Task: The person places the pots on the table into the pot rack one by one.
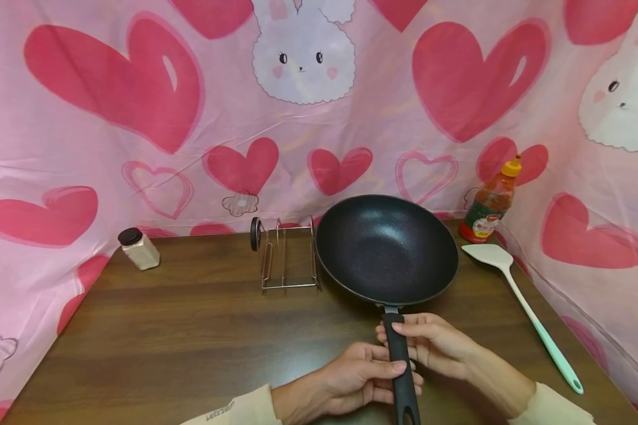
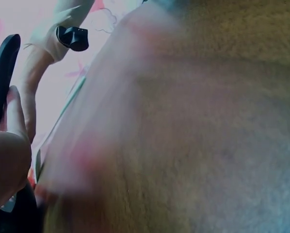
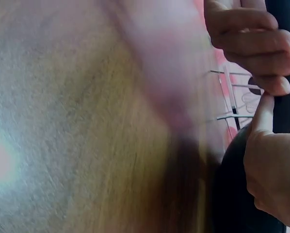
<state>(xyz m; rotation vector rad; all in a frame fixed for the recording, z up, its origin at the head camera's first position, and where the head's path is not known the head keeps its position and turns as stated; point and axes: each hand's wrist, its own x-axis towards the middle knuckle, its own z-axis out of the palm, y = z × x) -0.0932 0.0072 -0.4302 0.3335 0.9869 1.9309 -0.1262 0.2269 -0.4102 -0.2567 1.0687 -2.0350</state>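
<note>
A black wok [image 1: 385, 254] with a long black handle [image 1: 402, 378] points its handle toward the person. My left hand [image 1: 358, 378] grips the handle about midway, thumb lying across its top. Nearer the bowl, my right hand [image 1: 438, 345] holds the same handle, its thumb on top and fingertips showing on the far side. In the left wrist view the handle [image 2: 3, 73] runs up the left edge beside a hand. The right wrist view shows both hands around the handle [image 3: 284, 111], with part of the wok's dark outside [image 3: 237, 194] below.
Left of the wok stands a wire rack [image 1: 289, 260] with a black round part. A white spatula with a mint handle [image 1: 526, 307] lies at the right. Behind it stands a red sauce bottle [image 1: 486, 206]. A black-capped jar [image 1: 139, 249] is at the far left.
</note>
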